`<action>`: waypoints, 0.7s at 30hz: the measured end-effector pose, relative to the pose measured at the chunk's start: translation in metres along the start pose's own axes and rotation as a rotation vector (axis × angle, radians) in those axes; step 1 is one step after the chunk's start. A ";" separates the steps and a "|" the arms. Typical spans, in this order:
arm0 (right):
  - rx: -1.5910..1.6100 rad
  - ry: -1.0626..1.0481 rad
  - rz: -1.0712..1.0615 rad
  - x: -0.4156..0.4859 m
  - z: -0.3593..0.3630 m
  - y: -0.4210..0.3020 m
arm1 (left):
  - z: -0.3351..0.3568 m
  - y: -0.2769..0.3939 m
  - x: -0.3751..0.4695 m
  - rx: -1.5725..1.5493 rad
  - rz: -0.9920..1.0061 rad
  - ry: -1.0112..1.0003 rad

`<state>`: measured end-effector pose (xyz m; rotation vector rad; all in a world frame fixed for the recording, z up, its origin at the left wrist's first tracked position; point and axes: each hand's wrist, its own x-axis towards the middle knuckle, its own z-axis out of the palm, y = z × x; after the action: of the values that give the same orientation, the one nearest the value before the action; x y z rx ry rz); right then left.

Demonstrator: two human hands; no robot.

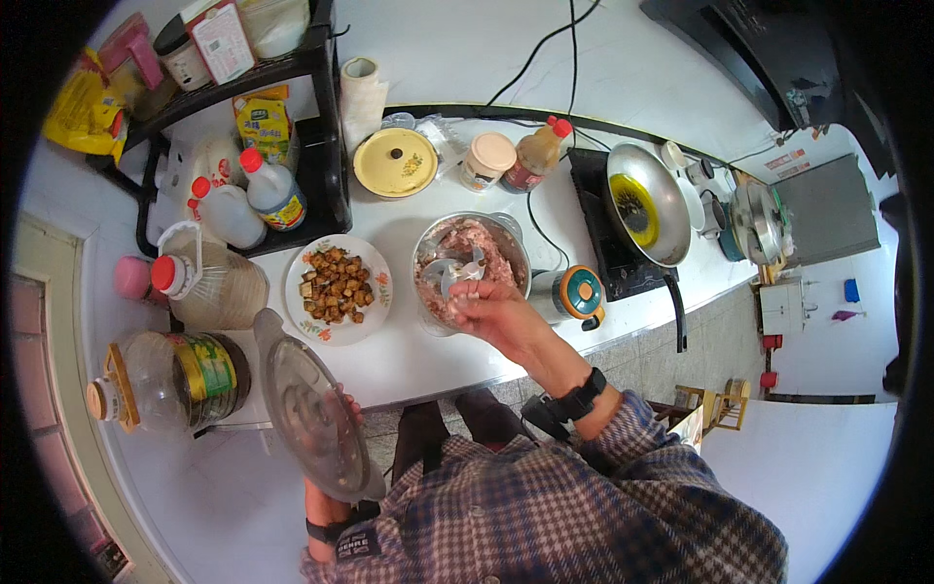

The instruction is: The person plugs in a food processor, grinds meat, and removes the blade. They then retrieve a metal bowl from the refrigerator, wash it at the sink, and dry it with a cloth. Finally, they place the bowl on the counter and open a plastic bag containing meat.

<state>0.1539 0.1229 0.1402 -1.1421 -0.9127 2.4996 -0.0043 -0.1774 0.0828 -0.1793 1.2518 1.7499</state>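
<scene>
My left hand (pixel 352 406) grips a translucent plastic lid (pixel 314 416), tilted on edge in front of the counter. Most of that hand is behind the lid. A metal bowl (pixel 524 252) holds pink minced meat (pixel 496 252) and a chopper blade (pixel 458 270) with a pale hub. Over the bowl's near side is my right hand (pixel 492 317), fingertips pinched together close to the hub. Pale bits show at the fingertips; whether they grip the blade or only scraps of meat is unclear. Left of the bowl, a floral plate (pixel 299 321) carries browned cubes (pixel 336 285).
A frying pan (pixel 668 212) with oil sits on a black cooktop (pixel 591 190), its handle past the counter edge. An insulated mug (pixel 580 292) stands right of the bowl. Behind are a yellow lidded pot (pixel 395 162) and a sauce bottle (pixel 538 157). Large jugs (pixel 219 285) line the left.
</scene>
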 end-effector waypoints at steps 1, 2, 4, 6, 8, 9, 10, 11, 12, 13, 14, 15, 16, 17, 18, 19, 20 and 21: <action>-0.073 0.024 -0.004 -0.008 -0.004 -0.001 | 0.002 0.001 0.001 -0.010 0.005 -0.033; -0.147 0.048 -0.006 -0.017 -0.009 -0.002 | 0.004 0.002 0.001 0.024 -0.017 0.006; -0.280 0.081 -0.076 -0.030 -0.021 -0.008 | 0.009 0.003 0.001 0.137 -0.008 0.038; -0.315 0.177 -0.130 -0.036 -0.037 -0.019 | 0.014 0.003 -0.001 0.215 -0.006 0.077; -0.346 0.250 -0.201 -0.038 -0.052 -0.032 | 0.017 0.003 -0.004 0.215 0.010 0.047; -0.353 0.292 -0.235 -0.038 -0.059 -0.038 | 0.018 0.003 -0.002 0.120 -0.005 -0.005; -0.368 0.294 -0.251 -0.038 -0.065 -0.043 | 0.018 0.003 -0.001 0.024 -0.019 -0.057; -0.377 0.298 -0.265 -0.037 -0.069 -0.047 | 0.018 0.002 0.000 -0.027 -0.026 -0.088; -0.386 0.301 -0.278 -0.037 -0.072 -0.051 | 0.018 0.001 0.001 0.002 -0.033 -0.074; -0.399 0.319 -0.283 -0.037 -0.074 -0.054 | 0.018 -0.001 0.001 0.077 -0.033 -0.040; -0.363 0.309 -0.286 -0.037 -0.074 -0.055 | 0.017 -0.003 0.002 0.152 -0.034 -0.005; -0.374 0.290 -0.321 -0.038 -0.074 -0.057 | 0.016 -0.006 0.002 0.140 -0.033 -0.018; -0.390 0.299 -0.344 -0.040 -0.072 -0.058 | 0.015 -0.008 0.002 0.129 -0.033 -0.032; -0.408 0.331 -0.356 -0.042 -0.071 -0.060 | 0.013 -0.010 0.002 0.112 -0.044 -0.028; -0.398 0.333 -0.380 -0.046 -0.069 -0.061 | 0.011 -0.013 0.002 0.049 -0.050 0.000; -0.392 0.358 -0.394 -0.050 -0.068 -0.063 | 0.009 -0.015 0.002 -0.019 -0.067 0.046; -0.382 0.357 -0.422 -0.055 -0.067 -0.066 | 0.006 -0.018 0.003 -0.104 -0.059 0.022; -0.375 0.383 -0.416 -0.060 -0.066 -0.068 | 0.002 -0.019 0.004 -0.063 -0.077 0.017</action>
<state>0.2412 0.1775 0.1860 -1.3126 -1.3679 1.7500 0.0087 -0.1725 0.0689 -0.2758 1.1877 1.7259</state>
